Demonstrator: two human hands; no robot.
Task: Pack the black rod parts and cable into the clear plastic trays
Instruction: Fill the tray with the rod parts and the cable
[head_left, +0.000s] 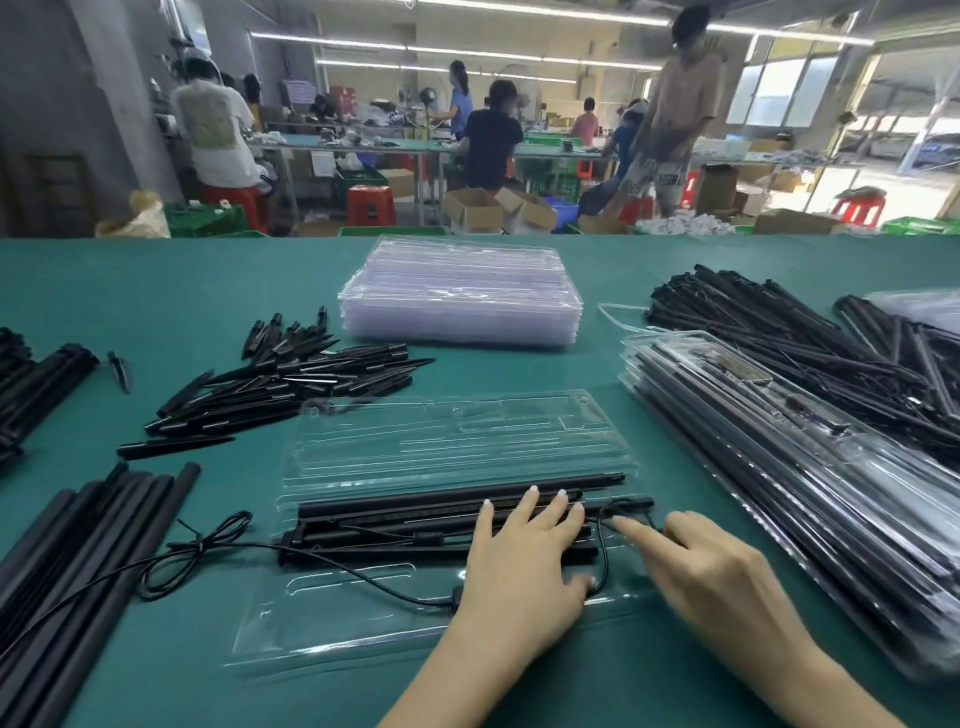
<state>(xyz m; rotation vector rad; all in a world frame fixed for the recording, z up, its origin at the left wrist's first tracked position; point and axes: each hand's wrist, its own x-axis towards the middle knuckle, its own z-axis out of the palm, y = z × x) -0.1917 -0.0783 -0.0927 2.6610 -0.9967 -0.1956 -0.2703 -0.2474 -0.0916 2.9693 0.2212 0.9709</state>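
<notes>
While the long black plastic rods are pressed flat into the open clear plastic tray at the near edge of the green table by the spread left hand, the thin black cable is poked in by the right hand with one finger out, so the loose loop left of the tray probably needs tucking in next.

Open clear plastic tray, hinged clamshell type, lying flat on the desk directly before me, its moulded lid half folded away to the far side. Black rod parts, long and slim, laid lengthwise side by side across the tray's middle channels. Black cable, thin, running from the tray's right end over the rods and off the left edge, where a tied loop rests on the desk. Stack of empty clear trays at centre rear. Stack of filled, closed trays on the right, set at an angle.
</notes>
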